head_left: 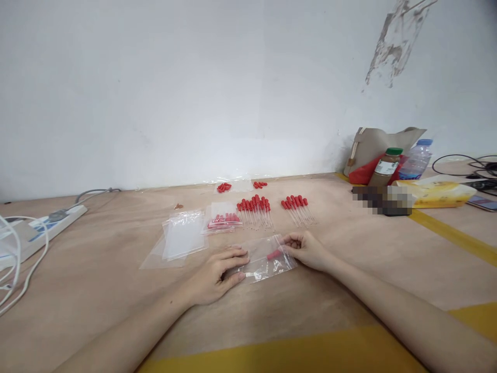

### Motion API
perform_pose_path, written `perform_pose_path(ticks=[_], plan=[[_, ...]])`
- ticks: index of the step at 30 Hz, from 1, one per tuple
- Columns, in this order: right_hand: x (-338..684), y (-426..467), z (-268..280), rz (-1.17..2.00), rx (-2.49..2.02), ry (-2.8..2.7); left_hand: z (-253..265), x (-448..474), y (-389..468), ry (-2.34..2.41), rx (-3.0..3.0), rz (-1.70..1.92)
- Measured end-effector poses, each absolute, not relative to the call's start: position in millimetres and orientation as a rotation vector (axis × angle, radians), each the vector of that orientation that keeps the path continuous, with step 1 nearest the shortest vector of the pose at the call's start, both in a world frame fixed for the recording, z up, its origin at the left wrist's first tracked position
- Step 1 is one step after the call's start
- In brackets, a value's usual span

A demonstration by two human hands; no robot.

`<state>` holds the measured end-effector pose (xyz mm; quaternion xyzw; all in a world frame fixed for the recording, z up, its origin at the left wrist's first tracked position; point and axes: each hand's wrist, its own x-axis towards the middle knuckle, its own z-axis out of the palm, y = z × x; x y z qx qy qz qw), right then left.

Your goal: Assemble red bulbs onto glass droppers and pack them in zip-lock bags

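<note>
A clear plastic zip bag [261,265] lies in front of me with a red rubber bulb [274,254] showing inside near its right end. The bag's left end sits between the thumb and fingers of my left hand [221,274]. At its upper right edge, my right hand [305,248] pinches the plastic beside the red bulb. Behind the bag, droppers with red bulbs and thin clear tubes lie in two groups, one left [255,210] and one right [298,208]. A filled bag of red bulbs [224,221] and a stack of flat clear bags [184,235] lie to the left.
Loose red bulbs [224,187] lie near the wall. A white power strip [42,230] with cables stands at the left. At the right are a beige bag [384,142], a green-capped bottle [387,165], a clear bottle [417,159] and a yellow tissue pack [438,194].
</note>
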<state>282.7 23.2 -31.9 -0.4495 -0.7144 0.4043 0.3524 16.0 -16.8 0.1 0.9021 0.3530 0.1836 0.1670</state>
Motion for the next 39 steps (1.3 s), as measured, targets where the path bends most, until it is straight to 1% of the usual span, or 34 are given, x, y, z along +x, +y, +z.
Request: perform_pose_path(ticks=[5, 8, 10, 12, 17, 20, 26, 34, 39], plan=[[283, 21, -30, 0.95, -1.098, -2.005, -1, 16, -16, 1.014, 2.572, 0.521], [286, 22, -29, 1.018, -1.02, -2.04, 0, 16, -16, 1.004, 2.581, 0.516], [290, 26, -28, 1.027, -1.066, -1.982, 1, 16, -16, 1.004, 2.586, 0.499], [296, 33, -27, 0.884, -1.198, -1.924, 1, 16, -17, 1.013, 2.585, 0.492], [311, 61, -9, 0.249, -1.516, -1.866, 2, 15, -19, 1.031, 2.593, 0.514], [312, 82, 2, 0.064, -1.691, -1.795, 1, 14, -20, 1.038, 2.596, 0.516], [307, 112, 1, 0.187, -1.94, -1.578, 0, 14, -20, 1.024, 2.586, 0.54], [308, 131, -8, 0.273, -2.014, -1.489, 0, 15, -21, 1.003, 2.565, 0.581], [307, 132, -3, 0.317, -1.993, -1.48, 0, 14, -21, 1.01, 2.558, 0.568]])
